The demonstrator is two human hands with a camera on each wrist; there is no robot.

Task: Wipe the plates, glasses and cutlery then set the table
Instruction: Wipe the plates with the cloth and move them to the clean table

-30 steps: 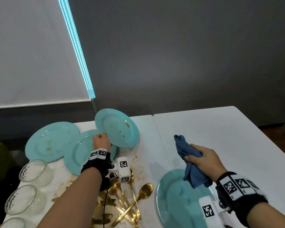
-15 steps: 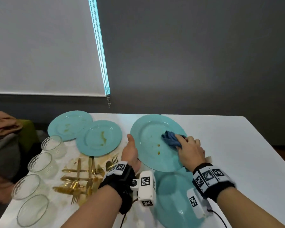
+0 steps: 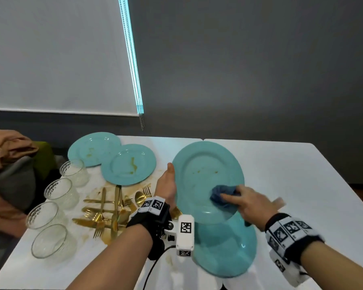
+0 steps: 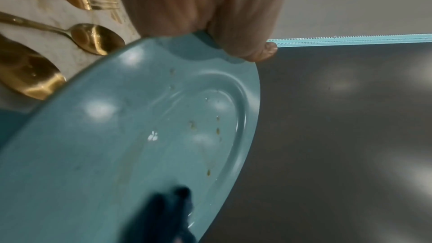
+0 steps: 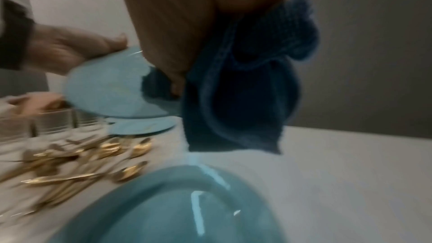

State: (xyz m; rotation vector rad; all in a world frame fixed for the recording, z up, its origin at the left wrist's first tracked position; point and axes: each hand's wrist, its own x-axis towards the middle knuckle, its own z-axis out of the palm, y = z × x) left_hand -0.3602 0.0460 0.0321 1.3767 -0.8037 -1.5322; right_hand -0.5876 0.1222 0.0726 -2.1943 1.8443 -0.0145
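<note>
My left hand (image 3: 168, 185) grips the left rim of a teal plate (image 3: 205, 176) and holds it tilted above the table; brown specks dot its face (image 4: 194, 125). My right hand (image 3: 247, 204) clutches a bunched blue cloth (image 3: 222, 195) and presses it on the plate's lower right part. The cloth (image 5: 245, 84) hangs below my right palm in the right wrist view. Another teal plate (image 3: 228, 250) lies flat on the table right under the held one.
Two dirty teal plates (image 3: 130, 164) lie at the back left. Several gold forks, knives and spoons (image 3: 111, 212) lie heaped on a stained patch. Several glasses (image 3: 57, 193) line the left edge. The white table (image 3: 302, 174) stretches bare to the right.
The left hand lifted the plate from the back left and brought it over the front plate. The right hand put the cloth on it and slid it down toward the near rim.
</note>
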